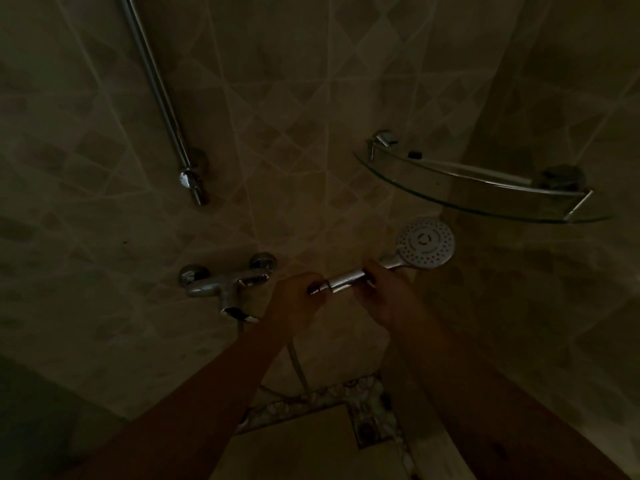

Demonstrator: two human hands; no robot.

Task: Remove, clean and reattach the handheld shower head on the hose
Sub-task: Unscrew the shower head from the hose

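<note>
Gripping the shower head, both hands closed on its handle, axis near-horizontal, face upper right.

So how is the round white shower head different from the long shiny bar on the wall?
The round white shower head is held by both hands: the left hand at the hose end, the right hand on its handle. The long shiny bar is fixed to the tiled wall, untouched. The shower head ends in a wide disc dotted with holes; the bar is thin and smooth. The shower head sits low, the bar higher up. Both have shiny metal parts.
</note>
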